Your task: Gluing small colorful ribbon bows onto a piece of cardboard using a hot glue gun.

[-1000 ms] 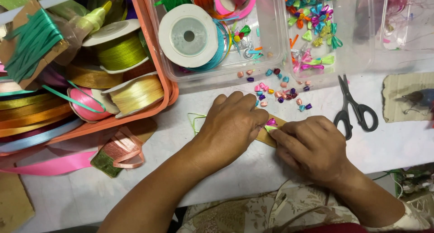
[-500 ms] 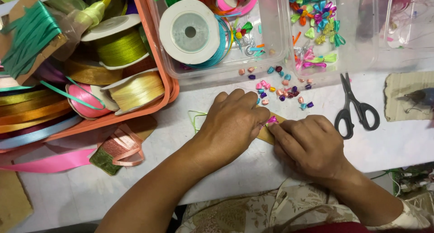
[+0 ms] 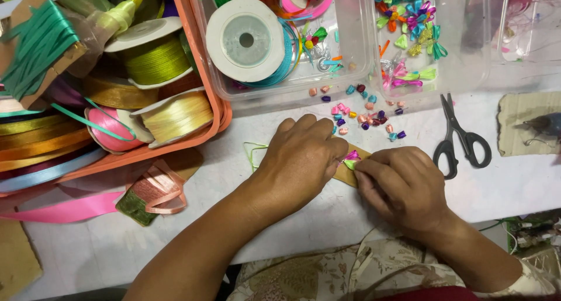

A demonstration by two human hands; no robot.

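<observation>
Little has changed over the last second: the left hand (image 3: 301, 161) still presses the cardboard strip (image 3: 349, 171) onto the desk (image 3: 514, 184), while the right hand (image 3: 403, 184), fingertips together, apparently pinches the small pink-green ribbon piece (image 3: 351, 159) above it.

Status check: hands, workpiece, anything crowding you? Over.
Left hand and right hand pinching a small pink-and-green ribbon piece over a cardboard strip. Loose ribbon buds just beyond; scissors lie right, untouched.
</observation>
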